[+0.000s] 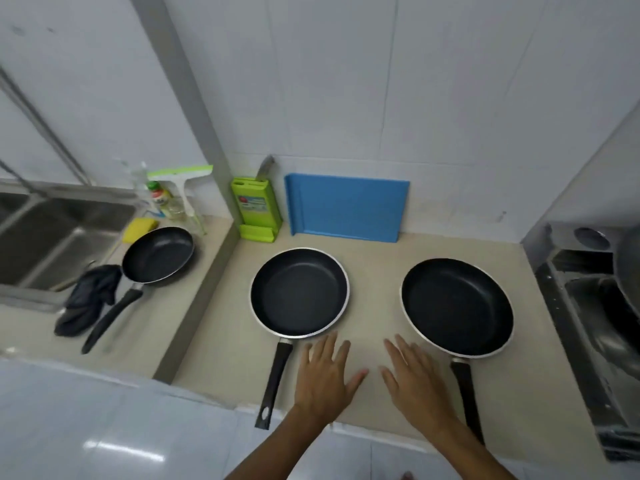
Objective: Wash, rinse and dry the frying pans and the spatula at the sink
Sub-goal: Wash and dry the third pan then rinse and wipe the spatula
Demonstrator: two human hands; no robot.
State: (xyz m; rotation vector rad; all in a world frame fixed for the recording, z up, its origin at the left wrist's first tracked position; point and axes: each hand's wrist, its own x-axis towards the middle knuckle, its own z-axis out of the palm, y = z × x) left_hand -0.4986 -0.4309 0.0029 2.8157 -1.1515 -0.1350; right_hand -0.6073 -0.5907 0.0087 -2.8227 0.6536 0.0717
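Two bare forearms reach in from the bottom edge, and both hands lie flat, palms down, fingers spread, on a beige counter (pixel 363 223). Neither holds anything. Left hand (pixel 325 372) sits just right of one pan handle; right hand (pixel 414 379) sits just left of another.

Largest on the left is a steel sink (pixel 59 237), set into a slightly higher stretch of counter. On the far right is a dark metal stove (pixel 581 306), only partly visible.

Three black frying pans sit upright with handles pointing toward the viewer. The right pan (pixel 457 306) is biggest, the middle pan (pixel 299 292) a little smaller, and the small pan (pixel 157 254) rests just beside the sink. All look empty. No spatula can be made out.

Against the tiled wall stand a blue cutting board (pixel 346 207) and a green knife block (pixel 256 211). Near the sink are a dark cloth (pixel 86 299) touching the small pan's handle, a yellow sponge (pixel 138 228), a soap bottle (pixel 159 199) and a green-edged squeegee (pixel 180 181).

Washing has apparently not begun. Likely risks: carrying a pan up over the step in the counter could clip its edge, and a long handle swung leftward could knock the knife block or the bottles over.
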